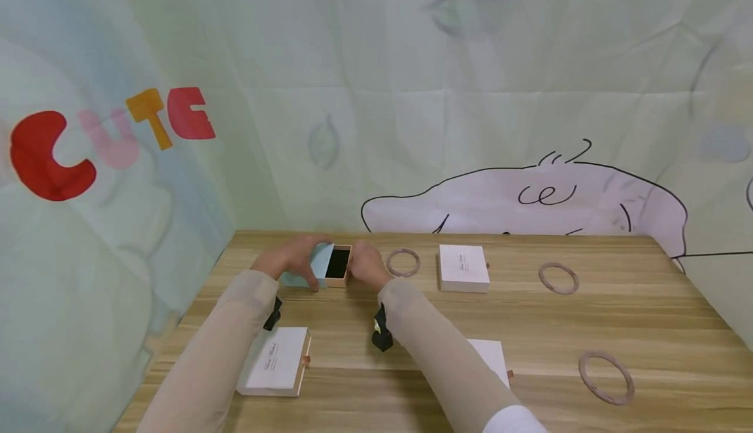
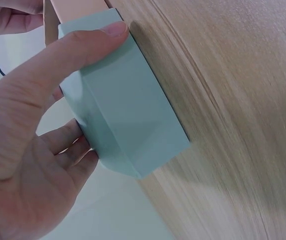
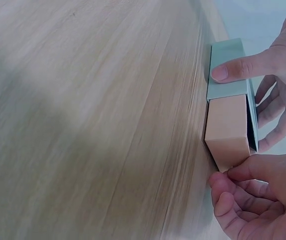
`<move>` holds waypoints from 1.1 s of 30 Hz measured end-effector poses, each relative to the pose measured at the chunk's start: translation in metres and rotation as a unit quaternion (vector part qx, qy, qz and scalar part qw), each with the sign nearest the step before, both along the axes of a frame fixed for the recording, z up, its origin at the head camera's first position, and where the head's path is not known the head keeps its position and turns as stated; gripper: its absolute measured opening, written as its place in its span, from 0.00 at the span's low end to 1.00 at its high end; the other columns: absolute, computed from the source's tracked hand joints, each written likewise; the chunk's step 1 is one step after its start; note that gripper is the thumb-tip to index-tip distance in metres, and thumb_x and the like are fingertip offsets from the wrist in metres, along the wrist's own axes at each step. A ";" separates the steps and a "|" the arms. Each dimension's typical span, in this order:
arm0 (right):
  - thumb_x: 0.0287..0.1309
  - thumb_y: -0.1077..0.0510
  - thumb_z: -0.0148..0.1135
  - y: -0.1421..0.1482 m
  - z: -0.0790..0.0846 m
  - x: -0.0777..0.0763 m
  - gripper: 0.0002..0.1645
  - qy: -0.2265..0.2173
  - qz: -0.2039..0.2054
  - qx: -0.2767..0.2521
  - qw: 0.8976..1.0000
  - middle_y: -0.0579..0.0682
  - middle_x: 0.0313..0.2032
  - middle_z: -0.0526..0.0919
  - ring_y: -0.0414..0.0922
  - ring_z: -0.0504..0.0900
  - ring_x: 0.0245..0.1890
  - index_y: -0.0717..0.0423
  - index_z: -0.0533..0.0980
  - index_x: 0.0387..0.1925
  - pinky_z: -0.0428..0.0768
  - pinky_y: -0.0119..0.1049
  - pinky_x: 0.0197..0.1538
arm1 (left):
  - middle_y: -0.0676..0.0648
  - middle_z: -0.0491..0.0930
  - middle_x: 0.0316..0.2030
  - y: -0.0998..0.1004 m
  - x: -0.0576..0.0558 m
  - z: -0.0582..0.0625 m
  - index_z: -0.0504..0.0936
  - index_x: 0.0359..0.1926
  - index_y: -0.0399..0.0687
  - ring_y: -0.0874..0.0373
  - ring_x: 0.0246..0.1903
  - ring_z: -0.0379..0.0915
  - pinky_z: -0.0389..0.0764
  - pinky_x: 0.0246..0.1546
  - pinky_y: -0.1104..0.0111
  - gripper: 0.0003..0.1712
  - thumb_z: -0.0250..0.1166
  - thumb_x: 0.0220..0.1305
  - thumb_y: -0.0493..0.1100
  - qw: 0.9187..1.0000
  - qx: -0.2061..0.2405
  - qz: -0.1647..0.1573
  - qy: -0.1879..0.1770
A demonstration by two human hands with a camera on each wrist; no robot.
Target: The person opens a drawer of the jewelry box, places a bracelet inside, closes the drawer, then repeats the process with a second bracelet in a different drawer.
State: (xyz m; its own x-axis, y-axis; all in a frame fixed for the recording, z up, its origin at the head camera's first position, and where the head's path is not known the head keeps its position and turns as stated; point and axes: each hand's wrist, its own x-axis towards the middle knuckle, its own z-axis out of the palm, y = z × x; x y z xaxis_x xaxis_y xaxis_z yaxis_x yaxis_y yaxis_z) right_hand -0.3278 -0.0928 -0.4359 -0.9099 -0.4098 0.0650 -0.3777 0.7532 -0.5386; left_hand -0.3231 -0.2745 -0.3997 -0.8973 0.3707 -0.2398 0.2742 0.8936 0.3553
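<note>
A drawer-style gift box stands near the far left of the table, its peach drawer (image 3: 226, 120) partly out of the pale blue-green sleeve (image 2: 128, 105). Black lining (image 1: 338, 264) shows inside the drawer. My left hand (image 1: 294, 258) grips the sleeve, the thumb along its near side and the other fingers on the far side. At the drawer's outer end my right hand (image 1: 367, 264) pinches with thumb and fingertips; the bit between them is hidden. Just right of that hand lies a mauve bracelet-like ring (image 1: 403, 263).
A white box (image 1: 463, 268) stands at back centre, another white box (image 1: 276, 361) at front left. My right forearm partly covers a third white box (image 1: 491, 358). Two more rings, a far ring (image 1: 558, 278) and a near ring (image 1: 606, 378), lie on the right. A printed curtain (image 1: 382, 125) hangs behind.
</note>
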 end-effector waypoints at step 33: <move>0.57 0.70 0.64 0.009 0.001 -0.003 0.24 0.008 0.010 0.023 1.000 0.45 0.14 0.63 0.44 0.64 0.20 0.56 0.65 0.10 0.66 0.33 0.26 | 0.36 0.69 0.64 -0.001 -0.001 -0.001 0.65 0.71 0.41 0.42 0.57 0.66 0.69 0.58 0.49 0.58 0.85 0.38 0.41 1.000 -0.007 0.012 -0.007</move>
State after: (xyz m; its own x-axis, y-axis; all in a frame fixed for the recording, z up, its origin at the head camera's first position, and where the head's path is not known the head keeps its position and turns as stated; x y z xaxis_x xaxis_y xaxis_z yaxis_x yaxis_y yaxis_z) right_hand -0.3308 -0.0838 -0.4344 -0.9002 -0.4314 0.0597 -0.4015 0.7690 -0.4975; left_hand -0.3241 -0.2751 -0.4009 -0.9024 0.3454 -0.2576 0.2473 0.9048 0.3467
